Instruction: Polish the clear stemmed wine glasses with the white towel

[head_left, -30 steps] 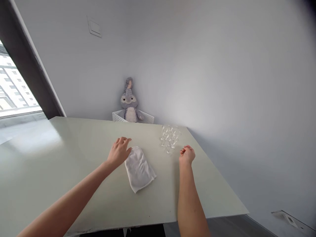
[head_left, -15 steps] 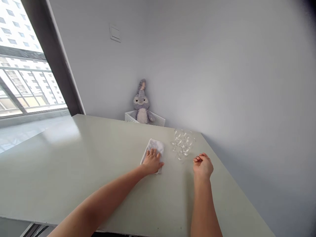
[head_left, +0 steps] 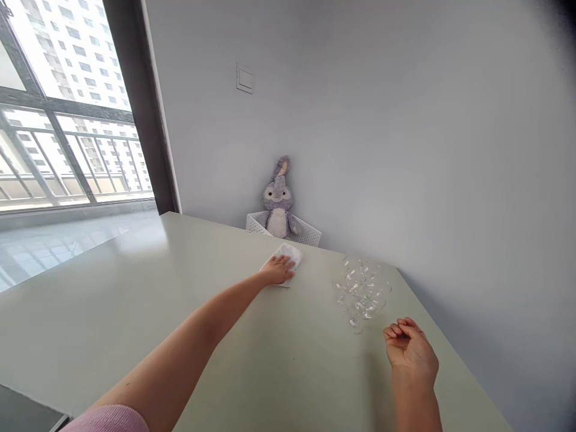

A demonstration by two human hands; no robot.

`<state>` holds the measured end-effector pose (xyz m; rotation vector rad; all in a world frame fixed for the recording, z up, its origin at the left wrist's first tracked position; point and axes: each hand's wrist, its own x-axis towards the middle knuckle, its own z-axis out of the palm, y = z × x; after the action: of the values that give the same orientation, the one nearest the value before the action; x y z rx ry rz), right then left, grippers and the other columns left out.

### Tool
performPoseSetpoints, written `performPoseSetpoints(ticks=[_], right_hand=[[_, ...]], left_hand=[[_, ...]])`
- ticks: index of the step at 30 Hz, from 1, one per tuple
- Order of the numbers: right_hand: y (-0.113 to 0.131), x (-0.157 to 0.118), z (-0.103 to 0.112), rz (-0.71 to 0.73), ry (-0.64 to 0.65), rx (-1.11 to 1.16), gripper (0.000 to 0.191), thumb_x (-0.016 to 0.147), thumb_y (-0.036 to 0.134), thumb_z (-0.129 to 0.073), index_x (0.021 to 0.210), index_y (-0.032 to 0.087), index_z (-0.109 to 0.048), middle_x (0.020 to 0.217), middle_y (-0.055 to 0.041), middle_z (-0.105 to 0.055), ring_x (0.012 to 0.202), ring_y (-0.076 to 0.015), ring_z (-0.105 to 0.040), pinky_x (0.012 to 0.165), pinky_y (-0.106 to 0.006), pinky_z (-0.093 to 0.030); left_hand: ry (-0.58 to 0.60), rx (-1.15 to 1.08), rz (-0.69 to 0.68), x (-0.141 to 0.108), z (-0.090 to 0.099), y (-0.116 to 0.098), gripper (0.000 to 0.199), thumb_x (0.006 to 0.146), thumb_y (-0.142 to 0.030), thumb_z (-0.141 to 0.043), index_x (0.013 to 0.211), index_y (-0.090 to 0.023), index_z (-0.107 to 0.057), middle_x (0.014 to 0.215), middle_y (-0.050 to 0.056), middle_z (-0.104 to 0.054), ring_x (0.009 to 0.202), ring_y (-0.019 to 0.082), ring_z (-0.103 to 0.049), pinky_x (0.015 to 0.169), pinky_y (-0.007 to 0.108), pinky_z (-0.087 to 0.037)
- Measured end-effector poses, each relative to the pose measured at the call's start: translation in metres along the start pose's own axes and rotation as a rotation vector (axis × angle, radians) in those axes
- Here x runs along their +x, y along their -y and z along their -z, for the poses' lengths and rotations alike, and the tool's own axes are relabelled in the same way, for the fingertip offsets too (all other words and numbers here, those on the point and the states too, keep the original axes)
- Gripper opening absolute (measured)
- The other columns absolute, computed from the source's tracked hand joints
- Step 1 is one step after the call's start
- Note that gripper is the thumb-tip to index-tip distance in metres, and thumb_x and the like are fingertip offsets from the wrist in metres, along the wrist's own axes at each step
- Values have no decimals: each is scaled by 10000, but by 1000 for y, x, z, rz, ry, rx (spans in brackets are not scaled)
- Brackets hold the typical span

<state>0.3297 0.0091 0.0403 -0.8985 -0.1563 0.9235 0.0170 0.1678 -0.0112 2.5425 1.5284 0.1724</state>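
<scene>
My left hand lies flat with its fingers spread on a folded white cloth, near the far edge of the pale green table. Over the right part of the table is my right hand, palm up, its fingers curled in and nothing visible inside them. Clear, transparent pieces sit in a cluster between the two hands, just beyond the right one.
A grey plush rabbit sits in a white perforated basket past the table's far edge. Grey walls meet behind it. At the left is a large window with a railing outside.
My left hand has moved with the cloth toward the far edge of the table. The view has shifted, so the clear pieces and my right hand appear lower and further right.
</scene>
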Motion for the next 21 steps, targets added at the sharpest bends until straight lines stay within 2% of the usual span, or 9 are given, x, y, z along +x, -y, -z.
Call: performPoseSetpoints(ticks=[5, 11, 16, 21], right_hand=[[0, -3, -2, -21, -6, -32, 276, 403, -12, -538, 615, 165, -532, 569, 46, -497, 420, -38, -398, 354, -165, -305], [-1, -3, -4, -36, -18, -46, 281, 401, -19, -537, 612, 166, -531, 570, 45, -494, 417, -39, -396, 346, -161, -298], [-3, -1, -2, -25, -17, -73, 268, 409, -12, -538, 612, 162, -524, 579, 40, -492, 413, -38, -394, 343, -165, -296], [-7, 3, 1, -36, 0, -91, 265, 413, -14, -537, 612, 160, -525, 585, 36, -482, 416, -40, -395, 341, -171, -298]], left_hand=[[-32, 18, 209, -19, 23, 82, 565, 866, -496, -244, 1357, -220, -285, 1445, 98, -208, 1316, 275, -162, 1042, 463, -109], [-69, 45, 480, -69, 47, 164, 576, 859, -502, -216, 1363, -227, -261, 1454, 90, -183, 1320, 269, -143, 1033, 458, -105], [-103, 66, 676, -132, 64, 213, 585, 852, -493, -241, 1367, -217, -262, 1455, 89, -182, 1320, 283, -139, 1028, 463, -112], [-126, 78, 862, -200, 78, 243, 604, 845, -500, -242, 1365, -194, -273, 1454, 101, -180, 1322, 294, -123, 1026, 476, -112]])
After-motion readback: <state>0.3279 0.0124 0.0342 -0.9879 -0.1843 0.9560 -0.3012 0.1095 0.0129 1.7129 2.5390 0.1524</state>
